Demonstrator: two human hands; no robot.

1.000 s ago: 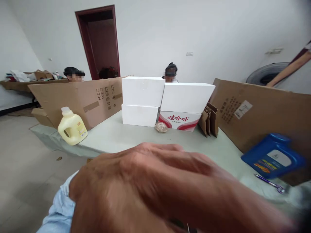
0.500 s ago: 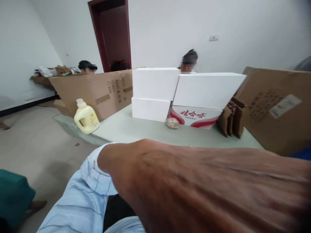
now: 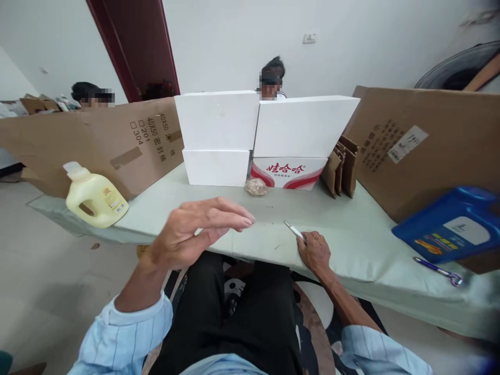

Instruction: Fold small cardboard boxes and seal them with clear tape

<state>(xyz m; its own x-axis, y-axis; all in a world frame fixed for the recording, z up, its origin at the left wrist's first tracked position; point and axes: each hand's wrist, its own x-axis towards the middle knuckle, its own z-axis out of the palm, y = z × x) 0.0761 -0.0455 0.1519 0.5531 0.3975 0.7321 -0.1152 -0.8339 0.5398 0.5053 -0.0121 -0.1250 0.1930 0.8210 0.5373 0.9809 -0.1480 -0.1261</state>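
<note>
My left hand [image 3: 199, 232] hovers over the front edge of the table, its fingers stretched out and nothing in its grasp. Resting on the tabletop, my right hand [image 3: 315, 252] is closed around a slim white tool with a narrow metallic tip [image 3: 295, 230]. The tip points away from me to the left; its exact kind is unclear. A small clear plastic bag with pale contents [image 3: 257, 187] lies beyond my hands, against the white boxes.
White boxes [image 3: 219, 122] and a red-and-white carton [image 3: 289, 173] are stacked at the back. Folded cardboard [image 3: 339, 166], a yellow jug [image 3: 96, 198], a blue jug [image 3: 449, 224] and a blue-handled razor [image 3: 437, 270] are on the green-covered table [image 3: 363, 239]. Cardboard panels flank both sides; people sit behind.
My view has turned down and to the right. The hand and forearm that filled the foreground have withdrawn, and both my hands, the white tool and the blue jug now show.
</note>
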